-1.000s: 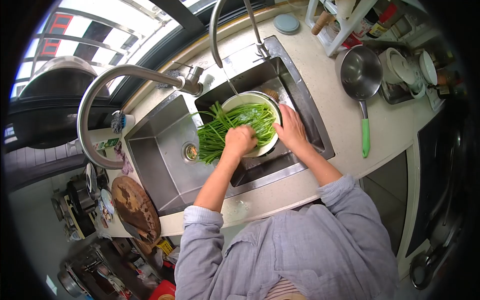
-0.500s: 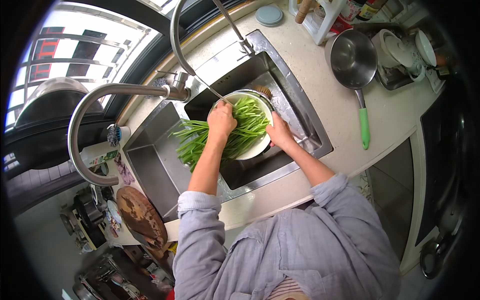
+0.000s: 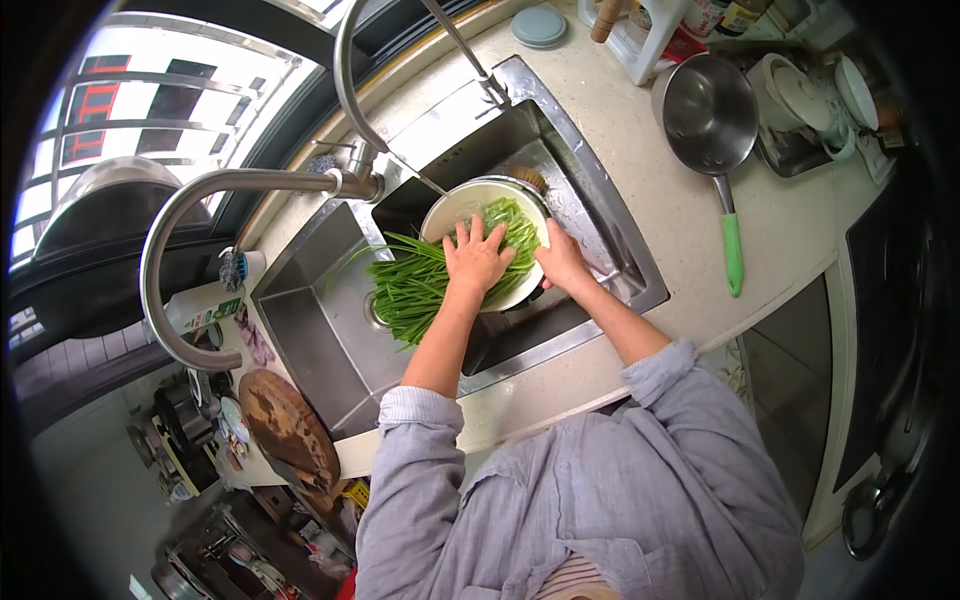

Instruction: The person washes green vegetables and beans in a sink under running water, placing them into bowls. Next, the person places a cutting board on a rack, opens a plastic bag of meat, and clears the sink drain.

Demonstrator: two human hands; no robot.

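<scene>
My left hand [image 3: 478, 260] lies with fingers spread on a bunch of long, thin green leaves, likely chives [image 3: 408, 292], pressing down over the bowl. The white bowl [image 3: 513, 292] is tilted above the sink, with water inside. Pale stem ends lie in the bowl, while the darker leaves hang over its left side. Closed around the right rim is my right hand [image 3: 562, 258], thumb on the edge and fingers mostly hidden underneath. A thin stream runs from the slim faucet [image 3: 432, 184] into the bowl.
The double steel sink [image 3: 610, 215] has a larger curved faucet [image 3: 200, 185] on its left. A saucepan [image 3: 710, 115] with a green handle stands on the right counter. A round wooden cutting board [image 3: 287, 420] lies at lower left. A brush [image 3: 528, 180] is behind the bowl.
My left hand has moved right and down, its fingers spreading over the chives. The leaves now lie more gathered, and more of the bowl's far inside shows. My right hand keeps the rim.
</scene>
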